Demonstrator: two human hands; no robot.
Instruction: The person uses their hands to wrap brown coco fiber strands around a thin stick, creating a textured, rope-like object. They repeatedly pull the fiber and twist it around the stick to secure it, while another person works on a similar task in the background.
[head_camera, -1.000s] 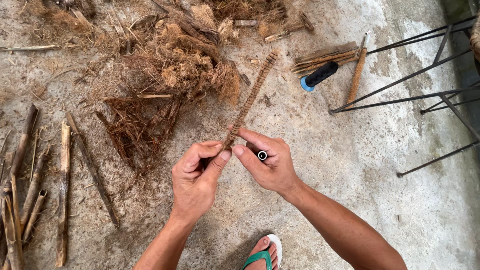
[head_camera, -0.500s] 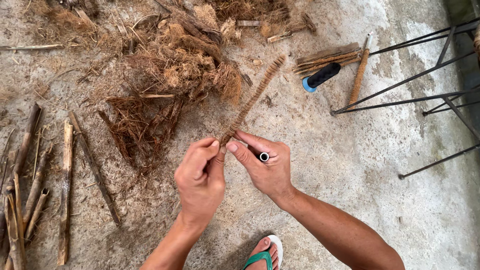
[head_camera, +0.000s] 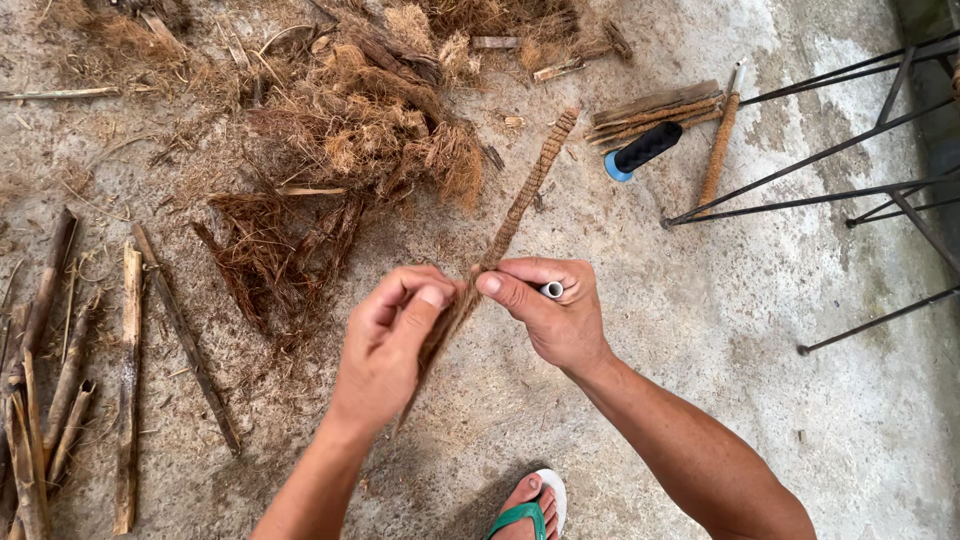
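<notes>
A concrete floor (head_camera: 760, 330) fills the view. At eleven to twelve o'clock lies a heap of brown husk fibre (head_camera: 370, 130). At two to three o'clock stand thin black metal rods (head_camera: 800, 170) of a frame. At nine o'clock, along the left edge, lie split sticks (head_camera: 130, 380).

At the centre, the left hand (head_camera: 390, 345) has its fingers and thumb pressed together on the loose fibre at the near end of a twisted fibre rope (head_camera: 520, 200), which runs from the hands up toward one o'clock. The right hand (head_camera: 550, 310) pinches the rope between thumb and forefinger just beside the left hand; its other fingers are curled round a small white tube (head_camera: 552, 290).

At one o'clock lie a bundle of short sticks (head_camera: 655, 110), a fibre-wrapped rod (head_camera: 718, 140) and a black handle with a blue end (head_camera: 642, 150). At six o'clock shows a foot in a green sandal (head_camera: 528, 505).
</notes>
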